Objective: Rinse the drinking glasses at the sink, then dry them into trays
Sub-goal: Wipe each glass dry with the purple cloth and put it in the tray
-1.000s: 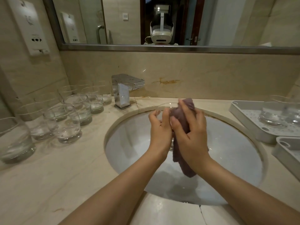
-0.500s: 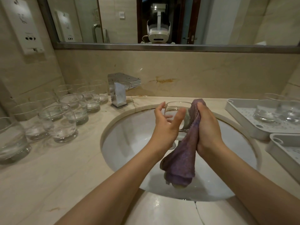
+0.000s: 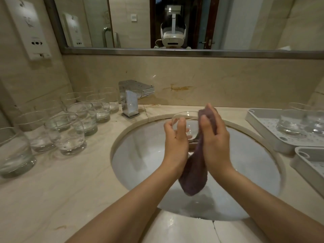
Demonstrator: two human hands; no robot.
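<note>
Landmark: the round white sink basin (image 3: 140,165), set into a beige stone counter (image 3: 70,190).
Held glass: one clear drinking glass (image 3: 189,123), upright, in the air above the back half of the basin.
Left hand (image 3: 176,139): fingers and thumb curled round the left side of the glass, gripping it.
Right hand (image 3: 214,137): fingers bent over a purple cloth (image 3: 192,176), pressing it against the right side of the glass; the cloth's tail hangs down over the basin.
Glasses left of the basin (image 3: 70,130): about eleven tumblers, clustered in rows on the counter; the farthest ones are hard to count.
Trays right of the basin: two white ones, far tray (image 3: 259,123) and near tray (image 3: 305,160).
Glasses in the far tray (image 3: 289,123): two or three, blurred.
Tap (image 3: 131,97): one chrome one, behind the basin's left rim.
</note>
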